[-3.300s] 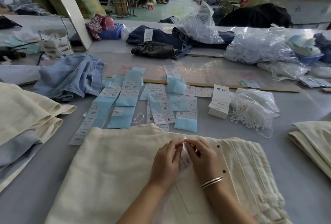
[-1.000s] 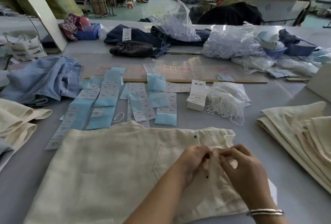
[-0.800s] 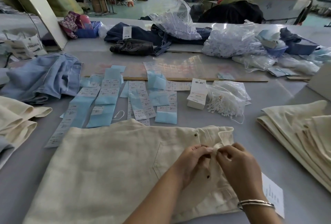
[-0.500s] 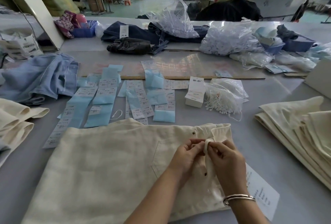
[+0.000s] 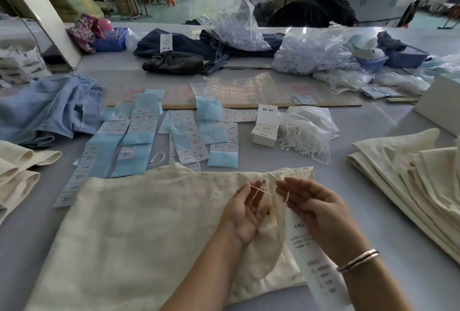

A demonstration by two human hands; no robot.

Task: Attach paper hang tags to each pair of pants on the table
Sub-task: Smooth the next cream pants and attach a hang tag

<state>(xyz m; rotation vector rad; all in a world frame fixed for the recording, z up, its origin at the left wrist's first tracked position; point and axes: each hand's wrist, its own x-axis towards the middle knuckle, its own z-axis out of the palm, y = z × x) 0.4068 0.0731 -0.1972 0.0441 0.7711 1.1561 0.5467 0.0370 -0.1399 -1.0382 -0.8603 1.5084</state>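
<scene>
A cream pair of pants (image 5: 139,223) lies flat in front of me, its waistband at the right. My left hand (image 5: 246,211) and my right hand (image 5: 311,207) hover palm-up over the waistband corner, fingers loosely apart. A thin white tag string (image 5: 258,190) runs across the fingers of my left hand, and another bit of it (image 5: 287,197) lies on my right fingers. A long white paper hang tag (image 5: 316,261) hangs under my right hand and reaches down past the pants' edge.
Blue and white label strips (image 5: 139,141) lie spread beyond the pants. A small stack of hang tags (image 5: 265,126) and a bag of white strings (image 5: 305,131) sit at mid-table. Folded cream pants (image 5: 410,179) lie at right, more cream pants (image 5: 17,169) and blue pants (image 5: 49,109) at left.
My hands have let go of the pinched waistband corner and turned palm-up and apart, showing the string. The hang tag now hangs lower under my right hand.
</scene>
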